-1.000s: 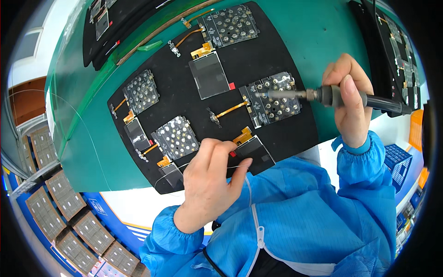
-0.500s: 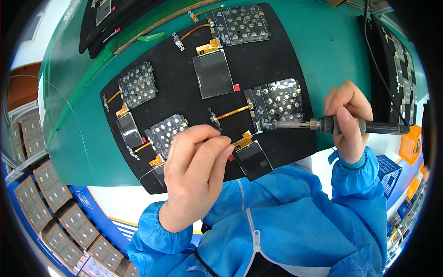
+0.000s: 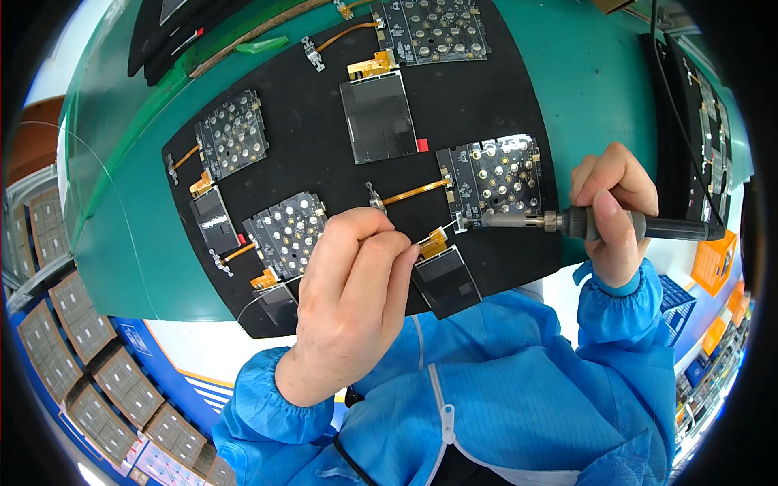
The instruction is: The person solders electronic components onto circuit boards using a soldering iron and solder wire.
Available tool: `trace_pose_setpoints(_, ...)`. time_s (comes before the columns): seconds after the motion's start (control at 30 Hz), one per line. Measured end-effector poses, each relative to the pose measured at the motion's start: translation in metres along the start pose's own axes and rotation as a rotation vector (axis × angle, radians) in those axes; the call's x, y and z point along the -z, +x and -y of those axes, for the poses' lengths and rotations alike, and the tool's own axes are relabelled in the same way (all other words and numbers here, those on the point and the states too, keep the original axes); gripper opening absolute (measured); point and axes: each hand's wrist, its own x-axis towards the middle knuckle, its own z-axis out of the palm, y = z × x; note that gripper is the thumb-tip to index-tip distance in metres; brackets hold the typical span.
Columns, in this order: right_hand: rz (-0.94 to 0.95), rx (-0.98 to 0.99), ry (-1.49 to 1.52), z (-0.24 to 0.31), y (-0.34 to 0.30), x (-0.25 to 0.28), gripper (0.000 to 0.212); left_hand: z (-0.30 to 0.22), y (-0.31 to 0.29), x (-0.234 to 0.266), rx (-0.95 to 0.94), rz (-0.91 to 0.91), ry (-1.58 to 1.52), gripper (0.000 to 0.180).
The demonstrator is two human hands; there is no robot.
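Observation:
My right hand (image 3: 617, 219) is closed round a soldering iron (image 3: 596, 224), whose tip points left at the lower edge of a keypad circuit board (image 3: 498, 178). My left hand (image 3: 350, 304) pinches a thin solder wire (image 3: 258, 300); its near end runs from the fingertips toward the iron's tip. A small dark display (image 3: 446, 283) hangs by an orange flex connector (image 3: 434, 243) below that board. To the board's left, an orange flex strip (image 3: 412, 193) leads to a small metal part (image 3: 375, 197). Exact contact at the tip is too small to tell.
Similar keypad boards (image 3: 284, 235) with displays (image 3: 379, 117) lie on a black mat (image 3: 300, 146) over a green tabletop (image 3: 583, 105). The iron's cable (image 3: 677, 142) runs along the right, beside another loaded black mat. Grey boxes (image 3: 50, 348) stand at the left.
The boards and mat have shifted slightly outward in view. My left hand has hardly moved; my right hand still holds the soldering iron at the board's lower edge.

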Motion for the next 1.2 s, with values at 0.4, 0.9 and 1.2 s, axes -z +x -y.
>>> trace_pose_setpoints(0.4, 0.026, 0.019, -0.01, -0.003, 0.002, 0.001, 0.017, -0.001, 0.005, -0.01, 0.014, 0.006, -0.033, 0.017)
trace_pose_setpoints(0.9, 0.059, 0.022, -0.013, -0.003, 0.004, 0.004, 0.017, -0.005, 0.008, -0.016, 0.014, 0.029, -0.066, 0.017)
trace_pose_setpoints(1.2, 0.061, -0.002, -0.011, -0.001, 0.004, 0.003, 0.019, -0.002, 0.008, -0.018, -0.024, 0.023, -0.073, 0.024)
